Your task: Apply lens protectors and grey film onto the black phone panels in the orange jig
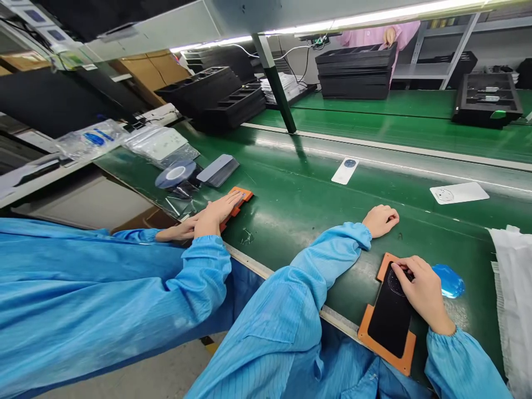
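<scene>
So, from my end: the green surface [291, 227] fills most of the feed, with a co-worker in blue sleeves [199, 271] over on the left, both hands at a second orange jig [246, 194]. A white cloth [515, 288] hangs around the right edge. My orange jig [407, 357] is near right, and the black panel [390, 318] sits in it, so I'd call the placing done. The right hand [424, 288] touches the panel's far end, by the printed ring, so I'd say that end is being worked now; its grip is bunched, and I can't tell if it's pinching anything. The left hand [380, 220] rests on the surface further off, loosely curled, nothing visible in it, palm hidden. Two white pieces with round marks, one mid-far [343, 173] and one far right [467, 192], lie loose, outside the jig. Smallest, a blue film [451, 281] lies just right of that right hand. How much is left, honestly can't tell.
</scene>
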Action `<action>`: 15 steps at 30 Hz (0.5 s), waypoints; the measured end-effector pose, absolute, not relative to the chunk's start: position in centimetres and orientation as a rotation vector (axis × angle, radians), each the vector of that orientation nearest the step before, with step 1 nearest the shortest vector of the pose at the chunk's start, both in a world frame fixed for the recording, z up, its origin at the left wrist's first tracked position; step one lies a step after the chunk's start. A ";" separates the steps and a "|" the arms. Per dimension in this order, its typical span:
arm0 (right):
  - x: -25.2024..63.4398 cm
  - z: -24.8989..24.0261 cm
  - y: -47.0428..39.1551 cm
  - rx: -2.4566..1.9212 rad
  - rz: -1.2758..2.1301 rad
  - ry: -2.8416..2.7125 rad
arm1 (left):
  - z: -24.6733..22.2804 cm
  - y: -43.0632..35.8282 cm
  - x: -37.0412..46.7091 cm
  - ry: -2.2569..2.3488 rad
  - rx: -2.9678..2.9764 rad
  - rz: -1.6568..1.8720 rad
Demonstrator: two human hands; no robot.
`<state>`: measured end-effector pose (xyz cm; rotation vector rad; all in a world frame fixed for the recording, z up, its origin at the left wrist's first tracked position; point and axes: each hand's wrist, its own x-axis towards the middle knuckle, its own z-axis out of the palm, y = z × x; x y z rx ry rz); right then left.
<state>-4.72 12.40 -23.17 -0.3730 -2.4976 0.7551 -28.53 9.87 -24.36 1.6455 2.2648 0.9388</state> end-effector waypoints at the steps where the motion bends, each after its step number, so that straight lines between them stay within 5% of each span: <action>1: -4.7 -23.1 12.4 -0.373 0.754 -2.497 | -24.4 9.9 -28.5 2.262 1.642 0.945; 15: -4.9 -23.4 12.2 -0.361 0.762 -2.504 | -24.7 9.8 -28.8 2.213 1.473 1.098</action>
